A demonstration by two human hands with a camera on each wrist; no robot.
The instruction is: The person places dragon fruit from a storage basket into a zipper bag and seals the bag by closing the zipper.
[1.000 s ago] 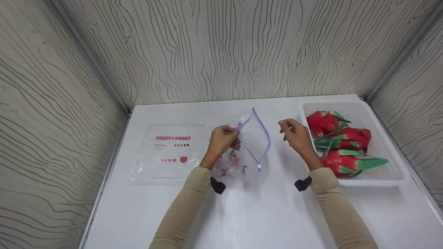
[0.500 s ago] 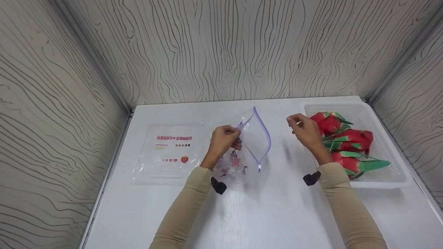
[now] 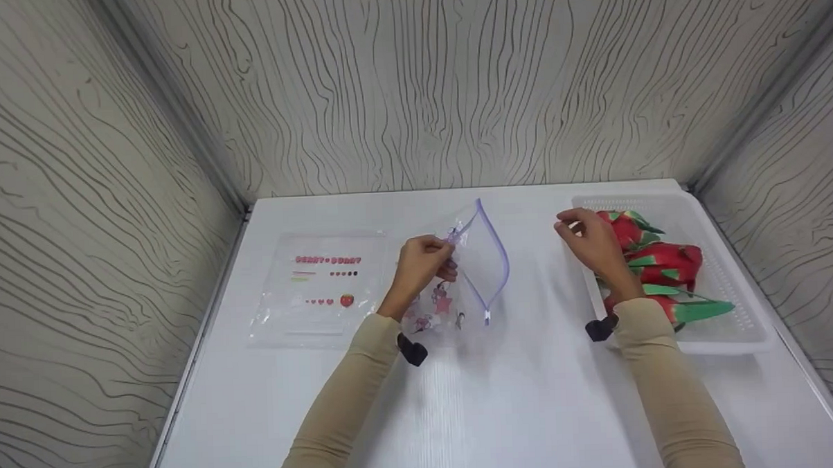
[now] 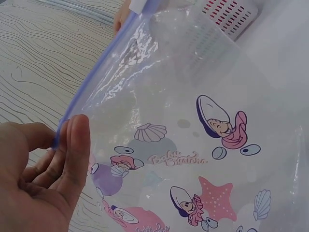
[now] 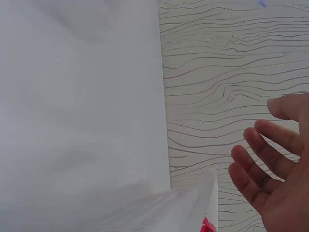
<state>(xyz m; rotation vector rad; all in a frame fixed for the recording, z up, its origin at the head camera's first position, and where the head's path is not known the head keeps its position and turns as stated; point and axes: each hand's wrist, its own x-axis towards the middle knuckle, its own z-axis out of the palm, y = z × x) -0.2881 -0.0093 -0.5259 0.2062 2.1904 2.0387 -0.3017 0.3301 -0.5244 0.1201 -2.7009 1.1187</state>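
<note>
My left hand [image 3: 423, 263] pinches the purple zip edge of a clear zip bag [image 4: 159, 140] printed with shells, starfish and cartoon figures. The bag's mouth gapes to the right in the head view, and a white slider [image 3: 487, 317] sits at its near corner. Over the left edge of the basket, my right hand [image 3: 591, 243] hovers with loosely bent fingers [image 5: 260, 159] and nothing between them. It partly covers the red dragon fruits with green leaf tips [image 3: 667, 265] in the white basket [image 3: 730, 278].
A second clear bag [image 3: 314, 286], printed with pink lettering and a strawberry, lies flat on the white table [image 3: 437, 427] at the left. Wood-patterned panels [image 3: 411, 89] enclose the table at the back and both sides.
My right hand has moved right, away from the bag's mouth, to over the basket's left edge. The left hand and its zip bag have stayed almost in place.
</note>
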